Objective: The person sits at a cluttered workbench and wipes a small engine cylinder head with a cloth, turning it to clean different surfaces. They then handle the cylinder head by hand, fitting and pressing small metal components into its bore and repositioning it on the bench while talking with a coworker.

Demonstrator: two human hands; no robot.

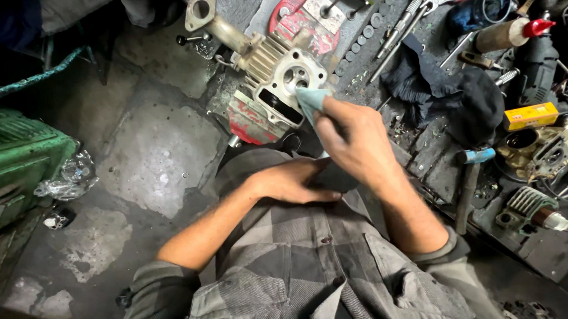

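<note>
Dirty stone floor [149, 146] lies under a metal engine part [280, 77] with fins. Right hand [353, 140] pinches a soft blue cloth [311, 102] against it. Left hand [294, 181] rests flat, fingers loose. That part looks heavy and hard; hold its thick sides.

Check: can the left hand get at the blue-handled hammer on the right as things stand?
Probably not directly. The left hand rests at the lap, and the right hand and forearm, holding the cloth, lie between it and the hammer.
</note>
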